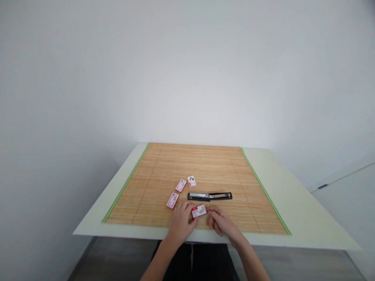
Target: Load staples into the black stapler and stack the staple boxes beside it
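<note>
At near edge of bamboo mat on white worktop: both hands meet over small red-and-white box. Left hand pinches box's left end, fingers closed on it. Right hand curled at box's right end; whether grip is closed on it, cannot tell. Box looks shut. Just beyond: black stapler, swung fully open, lying flat, untouched. Three more boxes lie left of stapler, apart from hands. No loose staples visible.
</note>
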The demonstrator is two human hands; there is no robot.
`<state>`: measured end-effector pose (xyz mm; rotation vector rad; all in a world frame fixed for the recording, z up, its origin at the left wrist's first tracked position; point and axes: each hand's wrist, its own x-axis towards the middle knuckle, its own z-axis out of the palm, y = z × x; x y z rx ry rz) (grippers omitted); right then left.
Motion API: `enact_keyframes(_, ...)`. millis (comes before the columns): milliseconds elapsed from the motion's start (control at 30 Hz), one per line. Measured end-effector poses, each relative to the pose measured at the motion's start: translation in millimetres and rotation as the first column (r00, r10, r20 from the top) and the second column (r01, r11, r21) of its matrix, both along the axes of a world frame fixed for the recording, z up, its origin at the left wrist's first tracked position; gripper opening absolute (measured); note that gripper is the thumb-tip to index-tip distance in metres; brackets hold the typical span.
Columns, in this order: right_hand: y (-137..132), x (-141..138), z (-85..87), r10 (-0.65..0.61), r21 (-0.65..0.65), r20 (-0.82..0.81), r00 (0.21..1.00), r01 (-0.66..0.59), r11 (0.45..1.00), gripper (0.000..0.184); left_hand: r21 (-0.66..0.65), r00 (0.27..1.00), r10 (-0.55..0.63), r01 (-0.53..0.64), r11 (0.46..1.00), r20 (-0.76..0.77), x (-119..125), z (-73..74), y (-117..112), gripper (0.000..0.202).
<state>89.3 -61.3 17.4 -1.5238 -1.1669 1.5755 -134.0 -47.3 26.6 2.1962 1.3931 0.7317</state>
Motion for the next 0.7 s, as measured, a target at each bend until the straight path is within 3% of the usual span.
enact_keyframes(200, -11.8, -11.7, 3.4, -0.107, -0.041, -0.199, 0.974, 0.1, 0.994, 0.047, -0.029, 0.989, -0.15, 0.15, 0.988, 0.018, 3.0, 6.0, 17.2, 0.032)
enact_keyframes(400, -23.9, 7.0, 5.4, -0.141, -0.163, -0.304, 0.942, 0.094, 0.982, 0.047, -0.032, 0.979, -0.204, 0.205, 0.978, 0.027, 10.4, 1.7, 20.4, 0.038)
enact_keyframes(467, -23.3, 17.7, 1.6, -0.235, -0.128, -0.201, 0.951, 0.213, 0.969, 0.051, -0.035, 0.983, -0.182, 0.183, 0.983, 0.026, 5.8, -2.4, 19.2, 0.05)
enact_keyframes(533, -20.8, 23.8, -1.2, -0.29, 0.002, -0.052, 0.956, 0.29, 0.957, 0.055, -0.032, 0.989, -0.143, 0.144, 0.989, 0.025, -0.9, -6.5, 17.4, 0.052)
enact_keyframes(567, -19.3, 24.0, -1.6, -0.266, 0.077, 0.023, 0.964, 0.264, 0.962, 0.056, -0.029, 0.992, -0.128, 0.128, 0.991, 0.025, -4.3, -8.1, 16.5, 0.048)
enact_keyframes(633, -15.5, 19.4, 0.4, -0.128, 0.203, 0.186, 0.974, 0.09, 0.975, 0.058, -0.024, 0.993, -0.118, 0.119, 0.993, 0.025, -9.7, -9.9, 15.2, 0.038)
enact_keyframes(700, -11.2, 12.2, 5.0, -0.015, 0.265, 0.392, 0.92, -0.098, 0.959, 0.054, -0.021, 0.992, -0.121, 0.122, 0.992, 0.03, -13.3, -10.2, 14.8, 0.032)
